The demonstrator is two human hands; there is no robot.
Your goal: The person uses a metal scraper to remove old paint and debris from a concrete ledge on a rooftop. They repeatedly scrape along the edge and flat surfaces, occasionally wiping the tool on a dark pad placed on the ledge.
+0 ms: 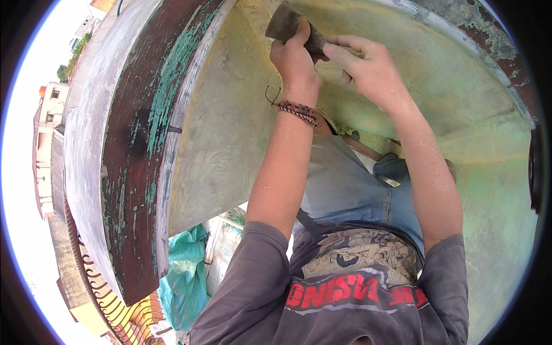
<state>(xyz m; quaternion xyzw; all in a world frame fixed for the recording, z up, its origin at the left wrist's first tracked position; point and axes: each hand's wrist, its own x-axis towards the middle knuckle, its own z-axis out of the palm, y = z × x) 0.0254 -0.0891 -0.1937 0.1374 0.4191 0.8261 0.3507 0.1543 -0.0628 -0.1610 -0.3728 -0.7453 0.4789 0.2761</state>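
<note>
A curled, grey-brown piece of sandpaper [286, 24] is held up near the top of the view. My left hand [295, 64] is closed round it, with the thumb pressed over its face. From the right, my right hand [368, 64] pinches the lower right edge between thumb and fingers. The hands almost meet at the sheet. Pale dust specks cover both forearms. Behind them stands a wall [224, 115] with patchy yellow-green paint.
On the left runs a wooden frame [129, 149] with peeling dark red and green paint. A green sack [183, 279] lies below it, near a curled metal railing [109, 305]. Buildings show outside. The painted wall continues on the right, beside a dark round object [536, 169].
</note>
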